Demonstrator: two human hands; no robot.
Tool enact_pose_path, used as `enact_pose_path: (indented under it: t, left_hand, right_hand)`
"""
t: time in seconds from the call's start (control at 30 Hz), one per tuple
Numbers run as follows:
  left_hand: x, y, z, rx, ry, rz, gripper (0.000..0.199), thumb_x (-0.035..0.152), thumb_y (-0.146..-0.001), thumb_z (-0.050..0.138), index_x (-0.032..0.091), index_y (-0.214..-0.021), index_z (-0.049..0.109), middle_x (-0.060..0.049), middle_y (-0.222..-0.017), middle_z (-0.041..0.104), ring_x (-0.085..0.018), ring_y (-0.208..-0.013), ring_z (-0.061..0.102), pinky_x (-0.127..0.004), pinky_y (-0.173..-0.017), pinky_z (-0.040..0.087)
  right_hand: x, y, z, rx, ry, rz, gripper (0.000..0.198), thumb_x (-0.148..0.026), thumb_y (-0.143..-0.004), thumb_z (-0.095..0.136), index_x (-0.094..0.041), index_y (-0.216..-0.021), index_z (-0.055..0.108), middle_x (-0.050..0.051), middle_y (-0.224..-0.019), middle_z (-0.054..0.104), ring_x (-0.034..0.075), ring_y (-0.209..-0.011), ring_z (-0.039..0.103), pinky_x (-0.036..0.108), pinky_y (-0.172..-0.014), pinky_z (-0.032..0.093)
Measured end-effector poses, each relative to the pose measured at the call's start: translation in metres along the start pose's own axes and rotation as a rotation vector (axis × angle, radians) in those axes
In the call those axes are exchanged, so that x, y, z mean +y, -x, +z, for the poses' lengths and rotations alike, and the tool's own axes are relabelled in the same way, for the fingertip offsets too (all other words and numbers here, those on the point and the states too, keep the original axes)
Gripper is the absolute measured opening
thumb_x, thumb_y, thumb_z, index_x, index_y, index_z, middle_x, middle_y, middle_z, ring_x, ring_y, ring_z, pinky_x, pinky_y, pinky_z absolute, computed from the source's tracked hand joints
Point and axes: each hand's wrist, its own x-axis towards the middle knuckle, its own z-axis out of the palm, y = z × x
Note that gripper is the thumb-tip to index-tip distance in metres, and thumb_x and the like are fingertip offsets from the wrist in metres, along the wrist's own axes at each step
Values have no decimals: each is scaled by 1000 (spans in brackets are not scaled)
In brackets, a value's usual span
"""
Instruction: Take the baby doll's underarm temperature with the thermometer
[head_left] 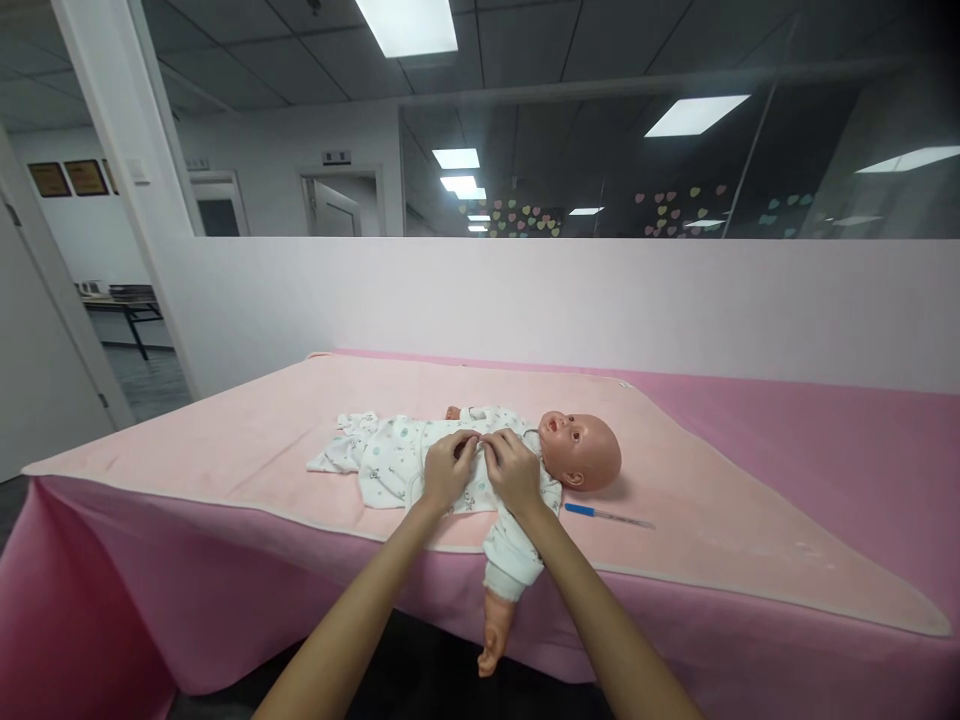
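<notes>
A baby doll (592,452) lies on its back, head to the right, dressed in white patterned baby clothes (390,455). Over its chest my left hand (448,468) and my right hand (511,465) come close together. Thumb and fingers of each are pinched at the front of the garment, apparently on the cloth; any fastener there is too small to make out. One doll arm, in a white sleeve (511,550), hangs over the table's near edge below my right forearm. The doll's other hand (453,412) shows at the far side.
A blue-capped pen-like stick (607,516) lies beside the doll's head. Beneath is a peach mat (247,430) on a pink table cover (847,450). A white wall with a window (570,300) rises behind the table; a door (45,330) stands at left.
</notes>
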Motion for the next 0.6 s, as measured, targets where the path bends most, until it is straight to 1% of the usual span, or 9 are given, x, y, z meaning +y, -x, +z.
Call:
enact_pose_path:
  t: [0.13, 0.3, 0.43, 0.6]
  left_hand:
    - [3, 1, 0, -21, 0, 13, 21, 29, -80, 47, 22, -93, 62, -4, -90, 65, -19, -84, 57, -29, -76, 42]
    - [5, 2, 2, -46, -210, 94, 20, 24, -78, 49, 22, -94, 60, -5, -93, 62, -20, -90, 53, -32, -80, 39]
    - [6, 2, 3, -24, -323, 156, 15, 24, -80, 47, 20, -89, 59, -5, -95, 60, -20, -91, 51, -33, -81, 37]
    - [6, 3, 2, -45, -313, 164, 17, 23, -82, 44, 20, -89, 59, -5, -95, 59, -19, -91, 51, -32, -81, 36]
  right_hand:
    - [2, 0, 2, -3, -3, 13, 22, -20, -85, 40, -20, -89, 62, 2, -80, 60, 12, -70, 55, 21, -61, 38]
    - [4, 1, 4, 29, -14, 41, 21, -21, -84, 42, -20, -86, 63, 3, -83, 61, 13, -73, 55, 22, -63, 38]
    - [4, 0, 4, 19, -42, 52, 19, -20, -83, 43, -20, -85, 62, 2, -87, 62, 13, -77, 56, 22, -67, 39]
    - [6, 0, 5, 20, -50, 51, 19, -18, -82, 43, -20, -82, 61, 2, -79, 64, 14, -76, 57, 23, -68, 40]
